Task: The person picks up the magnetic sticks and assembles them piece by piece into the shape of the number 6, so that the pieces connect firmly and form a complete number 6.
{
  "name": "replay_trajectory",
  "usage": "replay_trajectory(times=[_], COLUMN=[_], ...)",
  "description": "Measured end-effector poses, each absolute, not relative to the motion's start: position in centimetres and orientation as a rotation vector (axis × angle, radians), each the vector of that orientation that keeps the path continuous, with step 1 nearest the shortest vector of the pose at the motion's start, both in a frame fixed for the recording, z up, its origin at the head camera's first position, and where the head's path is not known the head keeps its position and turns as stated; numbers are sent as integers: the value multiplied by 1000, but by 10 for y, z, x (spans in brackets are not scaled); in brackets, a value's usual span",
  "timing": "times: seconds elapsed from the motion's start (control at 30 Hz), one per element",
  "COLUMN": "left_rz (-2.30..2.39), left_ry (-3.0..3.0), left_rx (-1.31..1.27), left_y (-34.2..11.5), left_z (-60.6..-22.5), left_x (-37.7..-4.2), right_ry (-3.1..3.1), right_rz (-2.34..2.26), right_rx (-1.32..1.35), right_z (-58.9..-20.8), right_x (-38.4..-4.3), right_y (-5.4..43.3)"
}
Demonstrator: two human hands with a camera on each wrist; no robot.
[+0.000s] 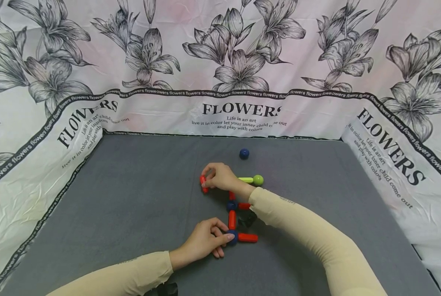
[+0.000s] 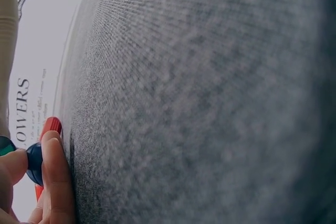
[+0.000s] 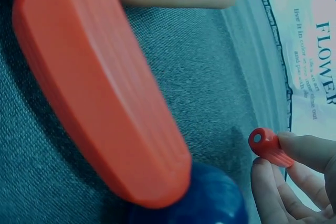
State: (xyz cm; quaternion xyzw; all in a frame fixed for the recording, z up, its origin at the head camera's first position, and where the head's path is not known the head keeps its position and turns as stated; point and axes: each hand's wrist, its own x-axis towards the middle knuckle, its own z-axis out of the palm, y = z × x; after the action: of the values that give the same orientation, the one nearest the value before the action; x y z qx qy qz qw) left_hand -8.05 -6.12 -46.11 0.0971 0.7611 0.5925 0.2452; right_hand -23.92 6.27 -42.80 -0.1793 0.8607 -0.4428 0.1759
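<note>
On the grey mat (image 1: 131,197) lies a chain of red sticks and dark blue balls. My left hand (image 1: 205,240) pinches the nearest blue ball (image 1: 232,237), from which one red stick (image 1: 248,237) points right and another (image 1: 232,219) points away. In the left wrist view the same blue ball (image 2: 34,162) sits between thumb and finger. My right hand (image 1: 220,176) pinches a loose red stick (image 1: 203,183) at the far end; the right wrist view shows that red stick (image 3: 270,147) at my fingertips. A second blue ball (image 1: 231,205) joins further sticks under my right wrist.
A green stick with a green ball (image 1: 253,180) lies just right of my right hand. A lone blue ball (image 1: 244,153) sits farther back. A dark object (image 1: 247,218) lies beside the chain. Flower-printed cloth walls (image 1: 242,102) enclose the mat on three sides.
</note>
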Motion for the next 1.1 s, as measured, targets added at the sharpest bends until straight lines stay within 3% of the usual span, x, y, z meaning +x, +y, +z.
replay_trajectory(times=[0.53,1.1], left_rz=[1577,1435], left_ry=[2087,2507], left_rx=[285,696], left_y=[-67,-69], left_z=[-457,-442], left_x=[-93,-159], right_ry=[2361,2442], right_rz=[-1372,-1443], right_rx=[-482,-326], right_z=[-402,-378], right_x=[-231,-208], right_y=[88,162])
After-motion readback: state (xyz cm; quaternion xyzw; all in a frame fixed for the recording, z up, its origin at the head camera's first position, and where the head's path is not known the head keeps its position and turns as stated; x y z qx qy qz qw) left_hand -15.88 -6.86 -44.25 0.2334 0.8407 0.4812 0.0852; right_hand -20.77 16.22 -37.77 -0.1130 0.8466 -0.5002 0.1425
